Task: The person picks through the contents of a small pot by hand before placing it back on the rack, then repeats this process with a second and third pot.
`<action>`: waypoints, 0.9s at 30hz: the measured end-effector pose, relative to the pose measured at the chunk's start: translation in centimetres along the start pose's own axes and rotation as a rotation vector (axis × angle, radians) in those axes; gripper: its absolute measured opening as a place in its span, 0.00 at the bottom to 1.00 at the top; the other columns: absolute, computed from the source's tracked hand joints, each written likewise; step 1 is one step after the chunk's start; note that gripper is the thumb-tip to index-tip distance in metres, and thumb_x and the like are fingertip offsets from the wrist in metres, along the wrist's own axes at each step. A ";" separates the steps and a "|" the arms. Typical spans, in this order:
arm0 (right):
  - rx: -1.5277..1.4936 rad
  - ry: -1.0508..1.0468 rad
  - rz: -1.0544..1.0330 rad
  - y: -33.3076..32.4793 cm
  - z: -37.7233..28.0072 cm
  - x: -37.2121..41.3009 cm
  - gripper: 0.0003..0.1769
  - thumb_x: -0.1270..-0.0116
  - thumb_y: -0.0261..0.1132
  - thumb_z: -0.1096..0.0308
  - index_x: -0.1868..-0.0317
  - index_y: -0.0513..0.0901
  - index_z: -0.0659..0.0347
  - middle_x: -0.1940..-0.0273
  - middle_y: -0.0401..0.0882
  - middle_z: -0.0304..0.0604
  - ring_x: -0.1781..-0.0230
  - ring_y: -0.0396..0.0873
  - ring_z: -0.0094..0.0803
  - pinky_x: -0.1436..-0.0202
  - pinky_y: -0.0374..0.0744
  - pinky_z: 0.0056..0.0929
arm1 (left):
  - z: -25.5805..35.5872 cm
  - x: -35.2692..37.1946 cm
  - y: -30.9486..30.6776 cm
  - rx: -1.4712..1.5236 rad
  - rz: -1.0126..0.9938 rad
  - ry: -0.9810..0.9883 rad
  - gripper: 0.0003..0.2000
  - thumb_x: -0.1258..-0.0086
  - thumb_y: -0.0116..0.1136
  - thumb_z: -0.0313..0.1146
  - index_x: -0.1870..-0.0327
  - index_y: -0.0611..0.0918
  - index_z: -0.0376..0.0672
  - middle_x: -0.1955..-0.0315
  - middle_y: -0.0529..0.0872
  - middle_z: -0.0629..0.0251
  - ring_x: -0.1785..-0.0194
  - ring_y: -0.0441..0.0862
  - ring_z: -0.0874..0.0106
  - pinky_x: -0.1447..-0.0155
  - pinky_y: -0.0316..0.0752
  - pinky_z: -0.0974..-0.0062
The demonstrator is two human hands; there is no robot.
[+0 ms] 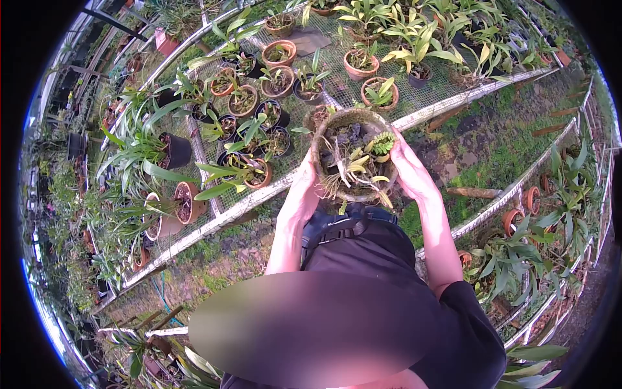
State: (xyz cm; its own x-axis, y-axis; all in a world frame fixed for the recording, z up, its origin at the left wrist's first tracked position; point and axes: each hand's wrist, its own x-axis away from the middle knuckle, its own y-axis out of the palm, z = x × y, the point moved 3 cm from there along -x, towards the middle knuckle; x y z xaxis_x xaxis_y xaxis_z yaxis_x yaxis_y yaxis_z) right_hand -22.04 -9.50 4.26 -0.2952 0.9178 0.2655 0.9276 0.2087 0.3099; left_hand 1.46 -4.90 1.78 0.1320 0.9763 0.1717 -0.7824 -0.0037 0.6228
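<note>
Between my two hands is a round, weathered plant pot (pixel 319 137), held up in front of my waist. Yellow-green orchid-like leaves (pixel 356 166), pale roots, dark chunks and a small fern (pixel 383 142) show inside it. My left hand (pixel 307 176) grips the pot's left side, its fingers mostly hidden behind the wall. On the opposite side my right hand (pixel 408 170) is wrapped against the rim, with the fingertips partly out of sight. Some roots and a leaf hang over the pot's near edge.
A wire-mesh bench (pixel 317 44) with a white edge rail (pixel 243 206) carries several potted plants, among them a clay pot (pixel 243 100) and a black pot (pixel 176 150). To the right stands another bench with plants (pixel 512 256). A mossy path (pixel 476 159) runs between them.
</note>
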 end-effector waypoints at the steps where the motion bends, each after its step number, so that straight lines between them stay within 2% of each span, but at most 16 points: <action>1: 0.047 -0.015 -0.001 0.2 -0.4 0.2 0.41 0.19 0.56 0.50 0.17 0.50 0.63 0.21 0.56 0.49 0.21 0.53 0.31 0.20 0.54 0.33 | 0.1 0.3 -0.3 0.143 0.043 -0.054 0.32 0.25 0.61 0.50 0.27 0.69 0.40 0.36 0.79 0.56 0.34 0.77 0.59 0.28 0.70 0.55; 3: 0.141 -0.046 -0.008 0.4 -1.0 0.5 0.41 0.19 0.55 0.50 0.17 0.50 0.63 0.22 0.58 0.48 0.23 0.57 0.29 0.21 0.56 0.32 | -0.1 0.2 -1.3 0.206 0.091 -0.091 0.27 0.25 0.62 0.46 0.31 0.74 0.40 0.40 0.82 0.57 0.37 0.80 0.60 0.31 0.74 0.56; 5: 0.224 -0.123 -0.014 0.8 -1.7 0.6 0.40 0.18 0.54 0.50 0.18 0.51 0.64 0.23 0.60 0.49 0.23 0.57 0.29 0.21 0.57 0.32 | 1.4 0.6 1.1 0.281 0.139 -0.115 0.16 0.28 0.65 0.38 0.44 0.82 0.41 0.52 0.88 0.59 0.47 0.85 0.62 0.37 0.79 0.58; 8: 0.374 -0.166 -0.036 0.9 -2.3 0.7 0.40 0.18 0.54 0.48 0.19 0.52 0.64 0.24 0.64 0.52 0.24 0.62 0.33 0.22 0.60 0.34 | 1.6 0.5 1.6 0.290 0.136 -0.128 0.12 0.30 0.65 0.37 0.52 0.83 0.42 0.58 0.89 0.61 0.51 0.87 0.63 0.40 0.81 0.59; 9: 0.410 -0.188 -0.010 1.0 -2.7 0.9 0.40 0.19 0.54 0.48 0.19 0.54 0.65 0.25 0.65 0.54 0.24 0.64 0.35 0.23 0.62 0.36 | 1.0 0.4 0.9 0.276 0.153 -0.136 0.16 0.30 0.66 0.39 0.47 0.78 0.45 0.54 0.85 0.66 0.50 0.84 0.69 0.44 0.81 0.64; 12: 0.485 -0.292 0.140 2.3 -4.8 1.9 0.39 0.20 0.58 0.49 0.21 0.57 0.65 0.27 0.68 0.58 0.27 0.70 0.44 0.25 0.67 0.40 | -0.7 0.4 -0.1 0.362 0.281 -0.122 0.14 0.30 0.64 0.41 0.52 0.82 0.41 0.58 0.90 0.59 0.52 0.87 0.63 0.42 0.83 0.59; 13: 0.608 -0.542 0.276 3.0 -6.3 2.9 0.35 0.23 0.63 0.53 0.25 0.65 0.65 0.31 0.74 0.58 0.33 0.76 0.48 0.30 0.72 0.43 | -1.1 0.4 -0.6 0.361 0.262 -0.131 0.15 0.30 0.63 0.43 0.51 0.82 0.41 0.56 0.89 0.58 0.50 0.87 0.63 0.39 0.81 0.59; 14: 0.682 -0.796 0.354 3.3 -7.7 3.6 0.29 0.28 0.69 0.59 0.33 0.75 0.65 0.43 0.82 0.53 0.44 0.82 0.42 0.42 0.79 0.39 | -1.5 0.4 -1.0 0.351 0.262 -0.105 0.15 0.30 0.63 0.43 0.51 0.82 0.41 0.55 0.89 0.58 0.50 0.86 0.63 0.38 0.80 0.60; 16: 0.805 -0.897 0.237 5.1 -10.4 6.6 0.20 0.33 0.72 0.63 0.44 0.83 0.63 0.56 0.84 0.45 0.57 0.84 0.36 0.56 0.81 0.34 | -1.6 0.5 -0.6 0.331 0.263 -0.059 0.16 0.29 0.63 0.44 0.50 0.82 0.41 0.54 0.89 0.57 0.48 0.86 0.63 0.37 0.79 0.60; 18: 1.045 -0.868 -0.067 7.0 -11.2 7.2 0.13 0.39 0.73 0.68 0.53 0.87 0.60 0.66 0.79 0.40 0.66 0.81 0.35 0.65 0.80 0.33 | -1.4 0.5 -0.1 0.230 0.239 -0.035 0.18 0.29 0.62 0.44 0.46 0.80 0.42 0.51 0.87 0.58 0.46 0.85 0.64 0.38 0.79 0.61; 19: 1.242 -0.783 -0.094 8.1 -11.3 7.5 0.08 0.41 0.71 0.70 0.60 0.87 0.58 0.67 0.75 0.39 0.66 0.79 0.38 0.66 0.79 0.36 | -0.9 0.4 1.0 0.185 0.237 -0.004 0.20 0.28 0.61 0.44 0.43 0.79 0.42 0.50 0.87 0.59 0.46 0.85 0.64 0.38 0.79 0.61; 20: 1.318 -0.843 -0.108 8.1 -10.2 7.0 0.08 0.46 0.74 0.71 0.64 0.88 0.57 0.70 0.74 0.36 0.69 0.76 0.35 0.68 0.76 0.35 | -0.4 0.2 1.6 0.116 0.197 0.027 0.25 0.28 0.60 0.45 0.36 0.74 0.41 0.46 0.85 0.58 0.44 0.84 0.64 0.36 0.78 0.61; 21: 1.385 -0.805 -0.120 8.1 -9.3 6.4 0.07 0.46 0.73 0.70 0.65 0.88 0.57 0.69 0.74 0.37 0.67 0.76 0.35 0.65 0.75 0.36 | 0.0 0.1 2.3 0.049 0.160 0.061 0.30 0.28 0.60 0.45 0.29 0.69 0.41 0.41 0.82 0.58 0.41 0.83 0.63 0.35 0.78 0.61; 24: 1.501 -0.778 -0.090 8.2 -7.7 5.2 0.07 0.46 0.72 0.67 0.66 0.89 0.57 0.67 0.74 0.37 0.62 0.75 0.36 0.60 0.74 0.37 | -0.1 -0.1 2.0 -0.080 0.167 0.140 0.38 0.29 0.60 0.45 0.21 0.60 0.43 0.34 0.76 0.55 0.35 0.79 0.62 0.33 0.77 0.61; 25: 1.526 -0.780 -0.067 8.2 -7.4 5.0 0.07 0.46 0.72 0.67 0.66 0.89 0.57 0.67 0.74 0.38 0.61 0.75 0.36 0.58 0.73 0.37 | -0.3 -0.1 1.6 -0.089 0.135 0.119 0.41 0.29 0.60 0.45 0.19 0.55 0.45 0.29 0.72 0.55 0.30 0.75 0.62 0.31 0.75 0.61; 27: 1.524 -0.812 -0.044 8.5 -6.9 4.6 0.08 0.47 0.73 0.66 0.66 0.89 0.57 0.66 0.73 0.37 0.60 0.74 0.35 0.59 0.71 0.37 | -0.5 -0.2 1.5 -0.094 0.142 0.118 0.40 0.29 0.59 0.45 0.19 0.57 0.44 0.30 0.73 0.56 0.30 0.75 0.62 0.31 0.75 0.61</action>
State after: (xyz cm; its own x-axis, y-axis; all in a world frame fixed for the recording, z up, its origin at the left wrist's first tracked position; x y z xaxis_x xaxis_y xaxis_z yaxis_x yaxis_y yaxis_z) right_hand -17.11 -5.87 14.36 -0.5871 0.7253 -0.3595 0.4295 -0.0972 -0.8978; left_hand -0.03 -4.95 2.31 -0.0513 0.9860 0.1586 -0.8421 -0.1281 0.5239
